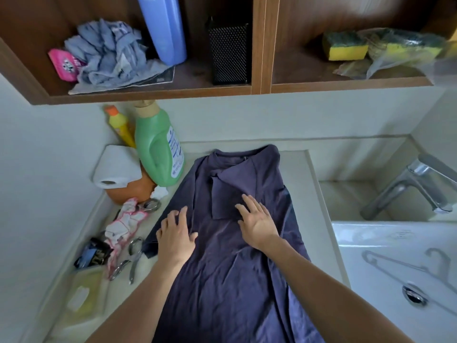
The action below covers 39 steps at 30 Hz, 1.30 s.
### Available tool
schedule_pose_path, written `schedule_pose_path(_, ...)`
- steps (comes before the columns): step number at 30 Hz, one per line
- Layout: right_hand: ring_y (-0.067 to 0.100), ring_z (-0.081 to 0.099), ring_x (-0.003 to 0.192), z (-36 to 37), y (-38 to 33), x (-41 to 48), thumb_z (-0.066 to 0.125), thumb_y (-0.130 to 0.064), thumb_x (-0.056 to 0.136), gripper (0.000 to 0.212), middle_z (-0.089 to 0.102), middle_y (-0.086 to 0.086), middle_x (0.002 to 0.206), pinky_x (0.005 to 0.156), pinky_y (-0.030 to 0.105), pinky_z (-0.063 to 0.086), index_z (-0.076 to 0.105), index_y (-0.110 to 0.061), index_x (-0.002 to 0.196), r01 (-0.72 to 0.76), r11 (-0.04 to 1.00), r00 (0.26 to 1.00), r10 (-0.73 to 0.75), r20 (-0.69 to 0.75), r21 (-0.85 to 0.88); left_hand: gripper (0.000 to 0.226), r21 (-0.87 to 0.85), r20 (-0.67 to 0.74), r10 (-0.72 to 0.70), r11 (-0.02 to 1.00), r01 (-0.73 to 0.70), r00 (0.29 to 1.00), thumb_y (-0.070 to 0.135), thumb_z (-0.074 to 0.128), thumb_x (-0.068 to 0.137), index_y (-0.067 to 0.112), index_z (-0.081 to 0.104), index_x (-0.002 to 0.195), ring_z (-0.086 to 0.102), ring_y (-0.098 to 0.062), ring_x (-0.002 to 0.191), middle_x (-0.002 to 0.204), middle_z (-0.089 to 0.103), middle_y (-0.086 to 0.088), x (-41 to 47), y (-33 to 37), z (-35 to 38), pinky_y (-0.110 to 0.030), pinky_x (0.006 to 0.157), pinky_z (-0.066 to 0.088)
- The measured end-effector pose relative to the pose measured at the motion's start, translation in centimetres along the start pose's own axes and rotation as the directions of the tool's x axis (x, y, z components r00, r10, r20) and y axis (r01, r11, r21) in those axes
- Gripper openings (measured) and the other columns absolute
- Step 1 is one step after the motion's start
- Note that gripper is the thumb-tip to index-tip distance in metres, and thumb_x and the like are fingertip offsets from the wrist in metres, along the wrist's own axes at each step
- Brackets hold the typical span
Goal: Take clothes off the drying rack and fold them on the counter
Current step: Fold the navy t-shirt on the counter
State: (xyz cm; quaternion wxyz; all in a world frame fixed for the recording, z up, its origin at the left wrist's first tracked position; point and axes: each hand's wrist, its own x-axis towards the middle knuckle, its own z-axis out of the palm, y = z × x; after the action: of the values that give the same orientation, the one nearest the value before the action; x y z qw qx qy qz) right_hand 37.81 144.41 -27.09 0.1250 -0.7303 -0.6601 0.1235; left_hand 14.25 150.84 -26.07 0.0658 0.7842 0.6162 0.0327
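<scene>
Already the navy T-shirt (230, 268) lies lengthwise on the table (306, 194), collar toward the wall, its sides turned in toward the middle. So it is off the rack, and the fold looks partly done. The left hand (176, 235) and right hand (257, 221) press on the cloth — each grip released, grasping nothing. Still to do, I judge, is folding the length up (the drying rack is out of view, so any remaining clothes cannot be counted).
</scene>
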Motion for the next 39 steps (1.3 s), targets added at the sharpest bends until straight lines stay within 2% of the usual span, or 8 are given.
schedule_pose_path(7,0.02,0.058,0.116,-1.2,-3.9,1.8,0.056,-0.03,0.097,0.031,0.059,-0.002,0.125,0.102,0.037,0.046,0.06,-0.021,0.127,0.002,0.902,0.998,-0.028,0.053,0.431,0.02,-0.388,-0.06,-0.222,0.904,0.182,0.973,0.022,0.053,0.097,0.007,0.065,0.095,0.062,-0.039,0.096,0.095,0.068,-0.013,4.7,-0.4,-7.0,-0.037,0.078,0.045)
schedule_pose_path(11,0.008,0.051,0.126,-5.2,-7.6,3.0,0.062,-0.063,0.085,0.081,0.049,-0.013,0.138,0.102,0.033,0.048,0.023,-0.037,0.152,-0.166,0.511,0.936,-0.189,0.298,0.844,0.015,-0.869,0.07,-0.194,0.469,0.155,0.979,0.007,0.055,0.097,0.008,0.066,0.086,0.067,-0.03,0.083,0.086,0.067,-0.013,6.9,5.6,-12.3,-0.037,0.067,0.061)
schedule_pose_path(14,0.002,0.055,0.122,-7.7,-8.3,4.8,0.066,-0.042,0.092,0.061,0.057,-0.015,0.134,0.097,0.024,0.048,0.039,-0.028,0.144,-0.113,0.274,0.991,-0.045,0.13,0.955,0.011,-0.962,0.144,-0.019,0.233,0.144,0.989,0.002,0.054,0.099,0.005,0.064,0.1,0.072,-0.03,0.085,0.092,0.069,-0.015,7.2,9.7,-14.2,-0.034,0.075,0.061)
schedule_pose_path(17,0.009,0.063,0.104,-9.4,-5.5,6.8,0.056,-0.014,0.094,0.024,0.07,-0.006,0.109,0.091,0.026,0.046,0.063,-0.021,0.116,-0.046,0.469,0.971,0.228,-0.071,0.882,0.019,-0.97,0.181,0.086,0.178,0.164,0.98,0.021,0.049,0.105,0.012,0.065,0.11,0.074,-0.025,0.094,0.1,0.075,-0.011,7.9,10.5,-14.2,-0.035,0.088,0.057)
schedule_pose_path(22,0.006,0.064,0.1,-10.6,1.7,8.0,0.048,-0.003,0.093,0.033,0.072,-0.012,0.102,0.092,0.016,0.045,0.069,-0.023,0.108,-0.033,0.665,0.946,0.262,-0.192,0.746,0.023,-0.921,0.145,0.072,0.373,0.108,0.987,0.032,0.049,0.104,0.024,0.06,0.123,0.072,-0.015,0.099,0.108,0.074,0.0,8.7,9.5,-9.7,-0.041,0.098,0.053)
schedule_pose_path(28,0.035,0.051,0.12,-7.4,8.1,8.0,0.064,-0.018,0.09,0.055,0.047,0.013,0.135,0.099,0.038,0.043,0.04,-0.014,0.14,-0.501,0.704,0.831,0.554,0.052,0.503,0.053,-0.588,0.258,0.249,0.807,-0.053,0.934,0.03,0.062,0.097,0.027,0.043,0.146,0.04,-0.011,0.139,0.152,0.043,0.004,5.5,8.4,-2.7,-0.023,0.113,0.028)
schedule_pose_path(33,0.032,0.055,0.109,-4.3,5.3,5.5,0.062,-0.01,0.084,0.037,0.057,0.006,0.124,0.09,0.046,0.048,0.063,-0.018,0.12,-0.041,0.98,0.927,0.11,-0.358,0.194,0.069,-0.301,0.25,0.278,0.933,-0.198,0.928,0.046,0.059,0.095,0.028,0.029,0.154,0.011,-0.021,0.153,0.166,0.01,-0.004,3.5,8.1,0.6,-0.037,0.123,0.017)
schedule_pose_path(39,0.031,0.029,0.146,-0.9,3.8,2.6,0.037,-0.04,0.097,0.051,0.033,0.01,0.158,0.117,0.052,0.027,0.047,-0.023,0.144,-0.048,0.996,0.995,0.041,-0.096,-0.077,0.07,-0.025,0.067,0.381,0.924,-0.381,0.922,0.063,0.029,0.095,0.025,0.03,0.153,0.02,-0.025,0.152,0.166,0.016,-0.007,-1.8,9.2,3.3,-0.049,0.119,0.025)
